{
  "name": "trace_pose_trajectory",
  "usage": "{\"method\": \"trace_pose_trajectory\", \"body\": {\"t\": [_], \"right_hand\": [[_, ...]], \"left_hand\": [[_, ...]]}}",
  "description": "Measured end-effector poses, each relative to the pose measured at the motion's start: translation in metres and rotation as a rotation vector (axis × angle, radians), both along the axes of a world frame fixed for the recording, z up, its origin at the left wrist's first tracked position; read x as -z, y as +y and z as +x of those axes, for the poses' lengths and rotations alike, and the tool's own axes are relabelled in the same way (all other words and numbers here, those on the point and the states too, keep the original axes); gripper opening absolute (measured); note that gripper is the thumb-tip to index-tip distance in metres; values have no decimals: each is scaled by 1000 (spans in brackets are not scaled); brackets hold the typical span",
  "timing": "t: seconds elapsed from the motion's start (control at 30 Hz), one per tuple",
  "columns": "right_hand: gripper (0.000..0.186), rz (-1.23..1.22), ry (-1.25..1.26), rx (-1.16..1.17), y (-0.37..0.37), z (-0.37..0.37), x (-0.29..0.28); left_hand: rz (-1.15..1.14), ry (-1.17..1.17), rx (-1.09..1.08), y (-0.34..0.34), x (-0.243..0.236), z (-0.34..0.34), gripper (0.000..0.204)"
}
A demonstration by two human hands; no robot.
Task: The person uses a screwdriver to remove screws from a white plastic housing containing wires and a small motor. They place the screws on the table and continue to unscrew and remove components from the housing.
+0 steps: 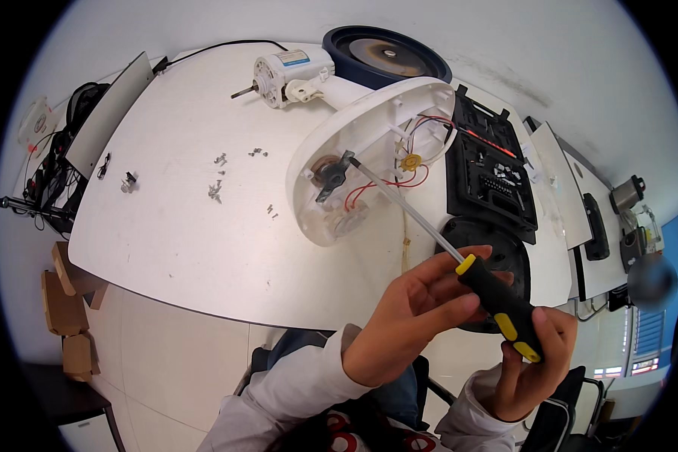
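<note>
At a white table (188, 248) strewn with loose screws (217, 188), both hands are gripping a screwdriver (497, 305), left hand (407, 316) pinching the handle's front, right hand (531, 361) clasping its end, tip probing the opened fan base (369, 158), wiring exposed, motor (282, 75) already detached.

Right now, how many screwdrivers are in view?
1: a black-and-yellow-handled screwdriver held by both the left hand and right hand, tip inside the white fan base. Others may lie hidden in the black tool case.
</note>
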State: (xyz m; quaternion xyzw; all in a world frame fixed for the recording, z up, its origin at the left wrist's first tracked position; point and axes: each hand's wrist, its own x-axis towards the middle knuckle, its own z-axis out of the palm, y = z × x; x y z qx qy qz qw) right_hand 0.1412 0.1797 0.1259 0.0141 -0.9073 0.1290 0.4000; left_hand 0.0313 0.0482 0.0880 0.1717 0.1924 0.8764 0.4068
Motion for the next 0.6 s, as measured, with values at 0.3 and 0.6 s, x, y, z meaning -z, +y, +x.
{"method": "trace_pose_trajectory", "body": {"t": [0.3,0.6], "right_hand": [[26,95,162,-54,-2,-5,3],[55,-271,2,28,-7,11,12]], "left_hand": [[-12,-48,-40,6,0,3,54],[-46,-48,-99,0,3,4,56]]}}
